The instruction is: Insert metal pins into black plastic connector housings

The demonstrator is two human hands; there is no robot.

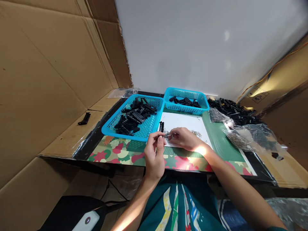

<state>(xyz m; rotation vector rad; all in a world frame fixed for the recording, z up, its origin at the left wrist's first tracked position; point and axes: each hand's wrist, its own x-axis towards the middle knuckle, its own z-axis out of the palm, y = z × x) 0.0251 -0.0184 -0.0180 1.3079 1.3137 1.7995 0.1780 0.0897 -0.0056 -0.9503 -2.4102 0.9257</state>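
My left hand (155, 154) pinches a small black plastic clip (161, 126) and holds it upright over the white sheet (183, 122). My right hand (184, 138) rests on that sheet just right of the clip, fingertips closed on a tiny metal spring (168, 135) that points at the clip. A scatter of small metal springs (197, 133) lies on the sheet beside the right hand. The two hands almost touch at the fingertips.
A blue basket (108, 126) with several black clips sits left of the sheet; a second blue basket (204, 104) stands behind it. A pile of black parts (233, 112) and clear bags of springs (243, 138) lie right. Cardboard walls (48, 80) close the left.
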